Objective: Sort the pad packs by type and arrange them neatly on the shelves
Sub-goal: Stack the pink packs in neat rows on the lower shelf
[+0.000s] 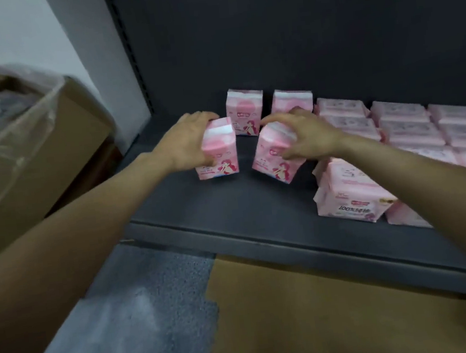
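Head view: left hand [186, 141] gripping upright pink pad pack [217, 152] on dark shelf [230, 214]; right hand [312, 136] gripping tilted pink pad pack [276, 157] beside it. Two matching packs [243, 112] standing behind, flat pink packs [404, 123] lying stacked at right.

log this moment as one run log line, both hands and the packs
left hand: grips upright pack | right hand: grips tilted pack | two matching packs upright behind | flat packs rowed at right | shelf

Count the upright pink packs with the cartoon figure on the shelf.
4: two stand at the back, one in the left hand, one tilted in the right hand.
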Tool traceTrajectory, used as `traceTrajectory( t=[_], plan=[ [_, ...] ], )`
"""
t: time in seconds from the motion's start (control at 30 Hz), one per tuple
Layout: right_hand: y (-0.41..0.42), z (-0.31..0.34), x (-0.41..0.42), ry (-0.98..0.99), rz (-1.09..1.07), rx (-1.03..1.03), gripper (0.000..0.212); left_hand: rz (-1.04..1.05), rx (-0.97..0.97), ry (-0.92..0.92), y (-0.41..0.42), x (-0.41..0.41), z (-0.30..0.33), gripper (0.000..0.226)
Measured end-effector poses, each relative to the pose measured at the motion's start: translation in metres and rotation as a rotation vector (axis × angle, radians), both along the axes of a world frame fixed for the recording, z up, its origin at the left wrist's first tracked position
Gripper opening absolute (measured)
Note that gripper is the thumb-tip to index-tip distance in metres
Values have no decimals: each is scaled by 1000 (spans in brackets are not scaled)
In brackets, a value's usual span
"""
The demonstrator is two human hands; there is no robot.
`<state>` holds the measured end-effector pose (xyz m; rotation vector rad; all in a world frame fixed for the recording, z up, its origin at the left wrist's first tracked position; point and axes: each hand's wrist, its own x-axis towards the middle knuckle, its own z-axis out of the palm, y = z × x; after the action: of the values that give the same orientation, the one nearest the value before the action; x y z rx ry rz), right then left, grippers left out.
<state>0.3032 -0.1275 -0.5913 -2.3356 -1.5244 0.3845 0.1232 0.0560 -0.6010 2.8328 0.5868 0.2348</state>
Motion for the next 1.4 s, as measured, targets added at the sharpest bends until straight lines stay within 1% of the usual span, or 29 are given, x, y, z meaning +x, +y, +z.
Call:
traceTrajectory(
  t=[0.1,0.2,0.33,0.43,0.53,0.6,0.7,0.8,0.93,1.07,1.23,1.4],
  plan=[
    [18,-10,31,-41,-55,-23,88,-15,-31,59,8,39,-16,92],
    [25,-17,47,-91,-95,-35,86,-13,-62,65,12,66,-27,90],
    [29,-28,61,-196,-138,-77,86,9,-144,-6,24,89,-31,80],
    [31,-35,69,-159,-206,-95,86,10,-191,-30,24,98,-34,77],
    [31,-37,69,-138,-211,-108,90,-26,-241,-66,16,105,-40,75],
    [30,-35,68,-148,-187,-77,90,-52,-217,-72,11,110,-46,75],
    [33,-34,65,-162,-176,-10,86,-31,-159,-84,10,116,-50,74],
    [37,-38,64,-208,-208,-59,83,-20,-88,-21,8,117,-48,77],
    [40,-43,60,-316,-210,-102,74,-26,15,57,2,113,-47,79],
    [33,-44,55,-396,-210,-126,73,-47,93,73,1,109,-44,78],
    [30,-40,55,-372,-233,-126,71,-45,119,96,6,101,-40,79],
    [33,-42,51,-372,-215,-147,73,-17,131,111,7,99,-44,80]
  ],
)
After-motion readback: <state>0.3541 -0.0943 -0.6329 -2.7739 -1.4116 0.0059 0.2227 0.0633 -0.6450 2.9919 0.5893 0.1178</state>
